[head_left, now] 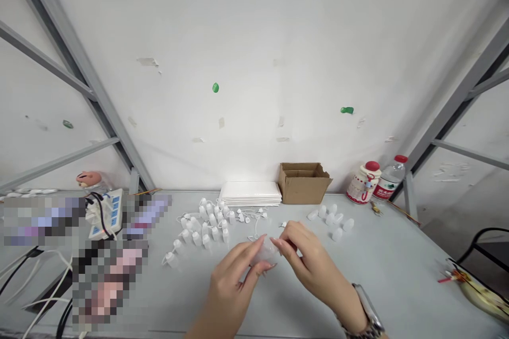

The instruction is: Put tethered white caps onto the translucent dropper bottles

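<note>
Near the front middle of the grey table, my left hand [237, 274] is closed around a translucent white bulb-shaped piece [265, 252], thumb below and fingers above. My right hand [304, 257] touches the piece's upper right side with its fingers pinched together; whatever lies between those fingertips is too small to make out. Small white capped bottles [205, 222] with loops stand in a group to the left. Loose white caps with loops [256, 215] lie behind my hands. Several translucent caps or bulbs [337, 218] lie on the right.
A stack of white sheets or boxes [250, 194] and an open cardboard box [304, 185] stand by the wall. At the right are a cream jar [361, 184] and a water bottle [392, 180]. A power strip [107, 216] and cables lie at the left.
</note>
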A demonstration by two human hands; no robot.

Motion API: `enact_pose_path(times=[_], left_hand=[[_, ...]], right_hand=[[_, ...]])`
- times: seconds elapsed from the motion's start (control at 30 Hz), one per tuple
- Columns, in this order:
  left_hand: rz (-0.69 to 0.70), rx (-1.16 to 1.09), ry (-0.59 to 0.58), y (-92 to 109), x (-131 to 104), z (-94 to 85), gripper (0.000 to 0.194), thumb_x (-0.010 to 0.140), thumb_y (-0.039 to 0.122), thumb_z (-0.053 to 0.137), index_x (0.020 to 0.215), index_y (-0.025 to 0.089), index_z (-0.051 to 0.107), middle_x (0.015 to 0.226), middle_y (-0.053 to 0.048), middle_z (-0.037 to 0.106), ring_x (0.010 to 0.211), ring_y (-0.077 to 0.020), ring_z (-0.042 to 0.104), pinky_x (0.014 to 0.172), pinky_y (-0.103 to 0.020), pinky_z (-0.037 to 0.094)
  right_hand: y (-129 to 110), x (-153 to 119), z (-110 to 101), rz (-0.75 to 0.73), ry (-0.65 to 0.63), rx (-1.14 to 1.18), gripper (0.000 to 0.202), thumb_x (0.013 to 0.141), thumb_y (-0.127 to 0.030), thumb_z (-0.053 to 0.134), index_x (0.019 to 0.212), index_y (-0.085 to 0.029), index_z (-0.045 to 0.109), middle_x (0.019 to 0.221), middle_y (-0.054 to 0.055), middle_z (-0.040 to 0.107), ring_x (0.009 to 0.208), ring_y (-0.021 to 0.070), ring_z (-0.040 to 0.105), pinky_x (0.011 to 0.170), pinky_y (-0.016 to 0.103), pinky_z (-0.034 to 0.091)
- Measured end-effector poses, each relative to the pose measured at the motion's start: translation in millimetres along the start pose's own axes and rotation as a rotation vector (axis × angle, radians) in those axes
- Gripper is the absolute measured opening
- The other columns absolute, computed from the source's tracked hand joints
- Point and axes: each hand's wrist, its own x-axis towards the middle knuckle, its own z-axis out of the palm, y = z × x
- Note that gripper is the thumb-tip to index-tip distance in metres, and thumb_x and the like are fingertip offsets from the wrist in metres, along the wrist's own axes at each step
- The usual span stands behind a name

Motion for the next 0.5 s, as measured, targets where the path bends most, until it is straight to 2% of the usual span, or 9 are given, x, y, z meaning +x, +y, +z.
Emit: enact_pose_path(times=[0.1,0.27,0.4,0.5], left_hand=[[0.011,0.017,0.009,2,3,-1.4,0.03,0.074,0.022,0.063,0.103,0.029,0.067,0.085,-0.003,0.068,0.063,-0.0141,0.062,0.054,-0.02,0.051],[0.042,-0.023,-0.097,1,6,-7.5,0.029,0.079,0.021,0.058,0.107,0.027,0.064,0.076,0.0,0.066,0.053,-0.0094,0.06,0.055,-0.021,0.054],[0.297,0.096,-0.053,-5,5,-6.8,0.036,0.079,0.012,0.057,0.111,0.027,0.061,0.084,-0.001,0.066,0.06,-0.0087,0.061,0.057,-0.018,0.055],[0.512,0.213,-0.004,-15,3,-3.9,0.045,0.08,0.003,0.051,0.119,0.025,0.054,0.097,-0.005,0.064,0.081,-0.0125,0.062,0.065,-0.02,0.057]], right_hand=[[-2,0,1,-0.018,-0.024,-0.089,0.021,0.092,-0.028,0.039,0.077,-0.021,0.052,0.067,0.001,0.052,0.063,0.0161,0.046,0.064,0.031,0.038],[-2,-3,-8,-0.087,-0.141,-0.055,0.013,0.092,-0.027,0.039,0.088,-0.02,0.05,0.076,0.004,0.054,0.071,0.0172,0.047,0.066,0.03,0.039],[-1,-4,-4,0.004,-0.173,0.091,0.017,0.092,-0.028,0.037,0.081,-0.02,0.048,0.072,0.001,0.05,0.066,0.0146,0.044,0.062,0.027,0.037],[2,-3,9,0.215,-0.165,0.367,0.029,0.091,-0.038,0.039,0.068,-0.02,0.044,0.059,-0.004,0.042,0.054,0.0105,0.037,0.052,0.023,0.032]])
